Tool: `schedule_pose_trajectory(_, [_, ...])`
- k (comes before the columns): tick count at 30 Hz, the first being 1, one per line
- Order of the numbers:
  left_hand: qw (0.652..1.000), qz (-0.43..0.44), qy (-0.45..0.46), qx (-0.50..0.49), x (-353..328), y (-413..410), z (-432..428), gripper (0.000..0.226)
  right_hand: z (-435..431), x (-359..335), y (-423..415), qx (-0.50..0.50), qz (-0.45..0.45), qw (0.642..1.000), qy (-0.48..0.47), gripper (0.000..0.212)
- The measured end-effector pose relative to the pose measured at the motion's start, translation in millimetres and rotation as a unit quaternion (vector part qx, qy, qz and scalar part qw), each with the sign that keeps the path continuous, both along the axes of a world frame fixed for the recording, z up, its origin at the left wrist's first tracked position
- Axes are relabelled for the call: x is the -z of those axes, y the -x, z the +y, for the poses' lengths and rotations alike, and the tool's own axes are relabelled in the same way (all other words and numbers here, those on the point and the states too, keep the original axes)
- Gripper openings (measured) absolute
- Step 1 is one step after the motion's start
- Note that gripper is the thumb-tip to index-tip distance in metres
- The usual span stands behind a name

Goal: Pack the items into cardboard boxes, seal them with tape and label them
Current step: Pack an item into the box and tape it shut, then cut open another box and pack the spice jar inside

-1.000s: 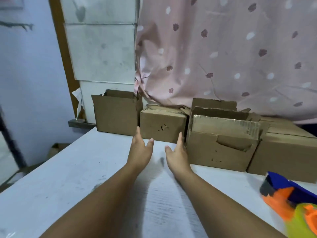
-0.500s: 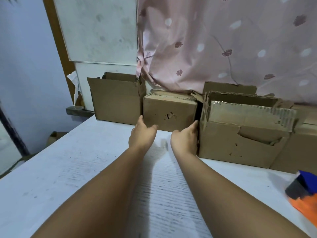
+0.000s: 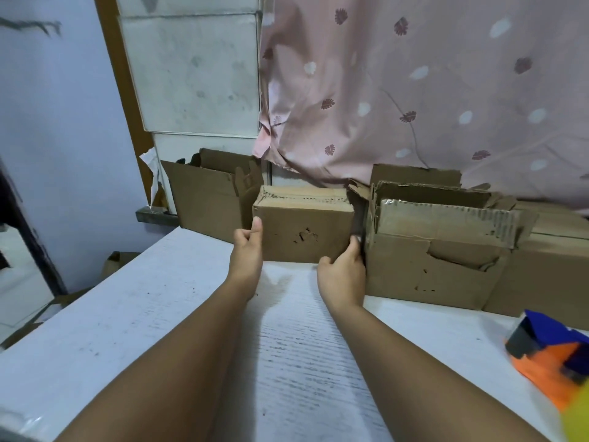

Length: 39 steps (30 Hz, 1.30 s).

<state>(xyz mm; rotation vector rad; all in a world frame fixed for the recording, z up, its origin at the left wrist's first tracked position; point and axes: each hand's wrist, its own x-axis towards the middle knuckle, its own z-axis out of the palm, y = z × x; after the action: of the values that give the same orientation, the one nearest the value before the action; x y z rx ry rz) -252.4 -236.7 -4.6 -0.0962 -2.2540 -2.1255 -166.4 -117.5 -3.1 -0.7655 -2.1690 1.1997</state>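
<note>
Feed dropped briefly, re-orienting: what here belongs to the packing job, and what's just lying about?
Job: small closed cardboard box, gripped by left hand and right hand; torn open box; left open box; tape dispenser.
Lying about: pink curtain; white panels.

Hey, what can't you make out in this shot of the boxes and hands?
Head view only:
- Small box contents: its top is closed.
- Right hand fingers: tucked into the gap between small box and torn box.
- Left box inside: front wall hides it.
- Tape dispenser: blurred, cut off by the right edge.
</note>
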Motion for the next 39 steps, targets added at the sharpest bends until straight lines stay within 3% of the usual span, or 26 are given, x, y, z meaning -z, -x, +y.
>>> schedule_pose_trajectory(2, [1.000, -0.003, -0.023, 0.018, 2.7, 2.7, -2.0, 0.055, -3.1, -0.1, -7.0, -0.009, -0.004, 1.000, -0.007, 0.066])
schedule_pose_trajectory(6, [0.995, -0.018, -0.096, -0.008, 2.0, 1.5, -4.6, 0.086, -8.7, 1.9, -21.7, -0.022, 0.004, 1.000, -0.015, 0.068])
schedule_pose_trajectory(9, [0.989, -0.039, -0.122, -0.067, 3.8, 2.9, -10.8, 0.054, -10.6, 4.1, -32.0, -0.032, 0.010, 0.999, -0.010, 0.067])
schedule_pose_trajectory(13, [0.994, -0.046, -0.099, -0.023, 9.9, -2.8, -19.5, 0.026, -12.2, 1.0, -41.5, -0.048, 0.024, 0.999, 0.005, 0.067])
schedule_pose_trajectory(17, [0.989, -0.048, -0.142, 0.005, 8.8, -13.3, -34.4, 0.030, -7.3, -2.1, -39.1, -0.078, 0.040, 0.996, 0.028, 0.056])
schedule_pose_trajectory(21, [0.986, -0.040, -0.163, 0.008, 3.3, -33.6, -54.7, 0.049, -3.3, -4.9, -41.2, -0.139, 0.038, 0.987, 0.077, 0.046])
schedule_pose_trajectory(24, [0.986, -0.034, -0.161, -0.015, 1.0, -50.2, -72.9, 0.059, -10.7, -6.4, -55.2, -0.171, 0.032, 0.983, 0.051, 0.037])
schedule_pose_trajectory(27, [0.985, -0.039, -0.171, -0.004, -1.0, -70.5, -83.5, 0.053, -16.0, -5.4, -74.0, -0.174, 0.049, 0.983, 0.033, 0.026])
schedule_pose_trajectory(29, [0.986, -0.038, -0.162, 0.014, -1.9, -86.6, -86.4, 0.045, -16.7, -5.5, -89.1, -0.161, 0.064, 0.984, 0.036, 0.033])
schedule_pose_trajectory(33, [0.986, -0.048, -0.156, 0.031, -3.8, -113.0, -87.3, 0.040, -12.4, -7.9, -117.1, -0.148, 0.111, 0.976, 0.114, 0.078])
schedule_pose_trajectory(36, [0.990, -0.049, -0.123, 0.047, -6.2, -128.7, -85.7, 0.047, 0.1, -13.0, -133.2, -0.091, 0.115, 0.970, 0.193, 0.062])
schedule_pose_trajectory(39, [0.990, -0.044, -0.083, 0.104, -10.4, -149.0, -73.5, 0.049, 15.0, -14.4, -147.6, -0.086, 0.117, 0.971, 0.188, 0.051])
